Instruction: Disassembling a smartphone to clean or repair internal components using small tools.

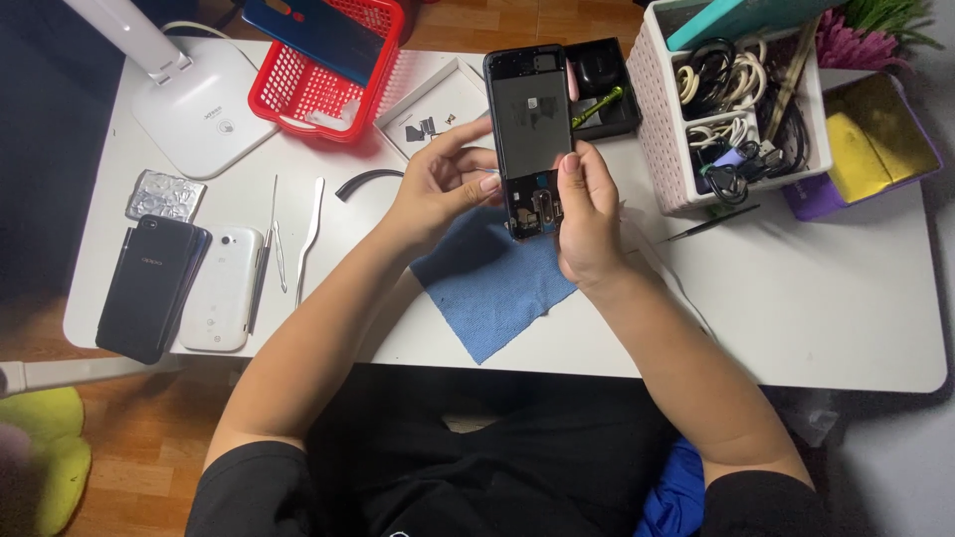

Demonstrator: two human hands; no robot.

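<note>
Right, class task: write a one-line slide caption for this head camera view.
Both hands, left hand and right hand, hold an opened black phone above a blue cloth on a white table.

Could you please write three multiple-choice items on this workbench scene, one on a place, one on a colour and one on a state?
1. Where does the blue cloth lie?
A. On the white table, below the raised phone
B. Inside the red basket
C. On top of the lamp base

2. What colour is the basket at the table's far edge?
A. Green
B. Red
C. Yellow

3. In what state is the opened phone?
A. Lying flat on the table
B. Held up off the table by both the left hand and the right hand
C. Tucked in the white cable bin

Answers: 1 A, the cloth is spread on the tabletop beneath the hands. 2 B, its plastic mesh is plainly red. 3 B, fingers of both hands grip its sides, with its inner parts exposed.
</note>
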